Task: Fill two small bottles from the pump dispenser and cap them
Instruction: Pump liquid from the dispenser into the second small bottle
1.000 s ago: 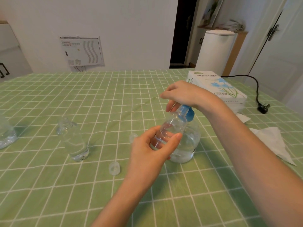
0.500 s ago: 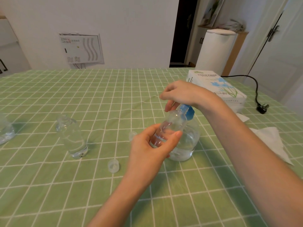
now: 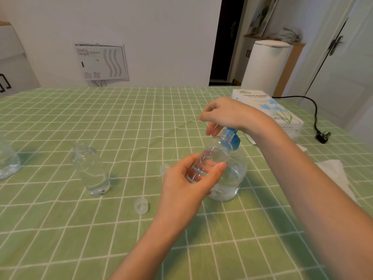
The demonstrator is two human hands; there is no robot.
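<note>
– Little has been shifted since a second ago: the small bottle is still held tilted in the left hand, and its open neck is still kept against the blue spout of the pump dispenser.

– How are the hands set?

– The lower half of the small bottle is wrapped by the left fingers and thumb, and the bottle is lifted clear of the desk. The right hand is laid over the pump head, with its fingers loosely bent and drooping ahead of the bottle's neck. Whether the head is gripped underneath cannot be told, as the thumb is hidden.

– Where is the dispenser itself placed?

– Its round, clear body is stood on the green checked cloth just behind the left hand, and it is partly filled with clear liquid.

– What else is laid out?

– A second small bottle is stood upright and uncapped well to the left. One clear cap is laid on the cloth between that bottle and the left hand. Another cap is half hidden behind the left hand. A tissue box is set beyond the right wrist. A loose tissue is spread to the right of the forearm.
</note>
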